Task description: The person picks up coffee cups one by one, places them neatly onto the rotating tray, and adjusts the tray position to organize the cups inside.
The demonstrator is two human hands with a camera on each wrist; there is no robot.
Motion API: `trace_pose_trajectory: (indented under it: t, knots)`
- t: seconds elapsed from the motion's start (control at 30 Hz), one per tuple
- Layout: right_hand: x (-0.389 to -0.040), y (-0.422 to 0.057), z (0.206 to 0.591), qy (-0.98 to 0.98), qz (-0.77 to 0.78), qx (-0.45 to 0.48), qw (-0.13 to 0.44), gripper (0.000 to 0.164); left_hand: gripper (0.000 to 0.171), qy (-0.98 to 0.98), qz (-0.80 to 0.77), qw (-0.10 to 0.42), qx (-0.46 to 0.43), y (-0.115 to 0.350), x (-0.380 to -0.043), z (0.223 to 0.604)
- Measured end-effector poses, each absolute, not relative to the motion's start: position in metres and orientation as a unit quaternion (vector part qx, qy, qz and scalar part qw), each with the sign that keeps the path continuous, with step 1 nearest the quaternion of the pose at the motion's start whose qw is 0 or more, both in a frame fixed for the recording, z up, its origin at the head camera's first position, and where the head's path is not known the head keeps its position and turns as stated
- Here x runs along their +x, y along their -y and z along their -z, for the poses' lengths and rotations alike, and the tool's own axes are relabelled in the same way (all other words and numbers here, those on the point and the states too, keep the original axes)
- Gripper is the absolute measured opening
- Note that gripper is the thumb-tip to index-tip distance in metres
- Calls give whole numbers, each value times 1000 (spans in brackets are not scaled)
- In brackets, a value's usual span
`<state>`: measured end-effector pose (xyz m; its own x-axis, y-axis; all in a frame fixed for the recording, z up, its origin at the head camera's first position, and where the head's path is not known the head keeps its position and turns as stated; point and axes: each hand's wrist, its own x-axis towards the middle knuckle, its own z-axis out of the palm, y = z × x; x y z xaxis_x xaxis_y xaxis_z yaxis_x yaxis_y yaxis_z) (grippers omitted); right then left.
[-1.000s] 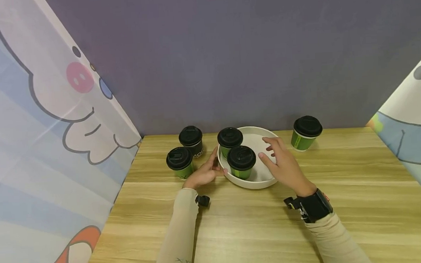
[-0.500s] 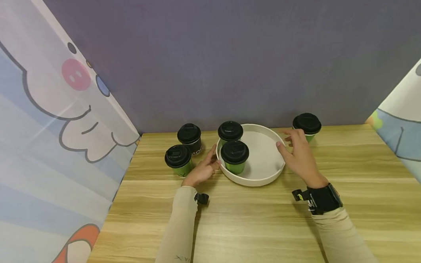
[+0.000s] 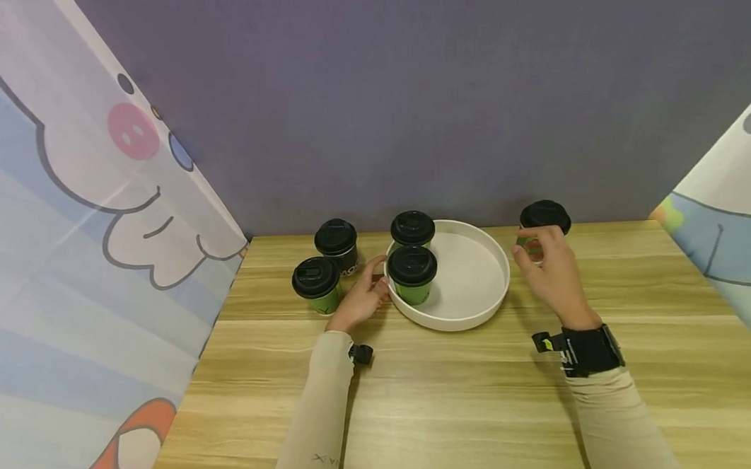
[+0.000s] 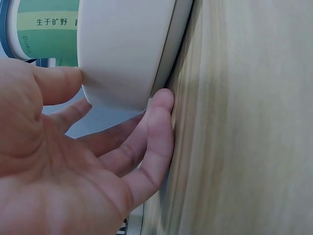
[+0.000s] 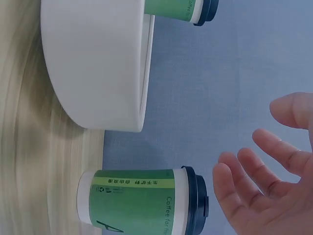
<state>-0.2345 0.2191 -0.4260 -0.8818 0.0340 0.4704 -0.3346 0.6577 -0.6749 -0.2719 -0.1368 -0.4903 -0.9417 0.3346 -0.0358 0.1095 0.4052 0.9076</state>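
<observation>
A round white tray (image 3: pixel 473 279) with a raised rim lies on the wooden table. In its left part stand two green paper coffee cups with black lids, a front cup (image 3: pixel 412 275) and a back cup (image 3: pixel 412 227). My left hand (image 3: pixel 358 303) rests against the tray's left side, thumb at the rim and lower fingertips by the base in the left wrist view. Right of the tray is another lidded green coffee cup (image 5: pixel 139 200), upright. Close to its lid, my right hand (image 3: pixel 552 275) has its fingers spread and loosely bent, holding nothing.
To the left of my left hand stand a lidded green cup (image 3: pixel 317 286) and a lidded black cup (image 3: pixel 338 245). A grey wall panel (image 3: pixel 369 107) rises behind the table (image 3: pixel 448 401), with cartoon-printed cloth on both sides.
My right hand has moved from over the tray rightward to the lone green cup. The front cup in the tray sits further left. My left hand stays at the tray's side.
</observation>
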Motion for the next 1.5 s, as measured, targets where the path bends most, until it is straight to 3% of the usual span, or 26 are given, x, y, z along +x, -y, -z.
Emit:
trace_pose_trajectory:
  t: [0.57,0.8,1.27,1.5]
  knots:
    - [-237,-232,427,871,-414,50,259,34,47,-842,-523,91,95,144,-268,489]
    - [-253,-242,415,878,-391,54,272,38,62,-847,-507,96,127,143,-269,488]
    - [-305,-269,416,944,-296,36,139,82,107,-869,-450,136,154,138,-266,485]
    - [-315,-274,426,957,-270,18,103,84,119,-865,-458,144,146,137,-267,485]
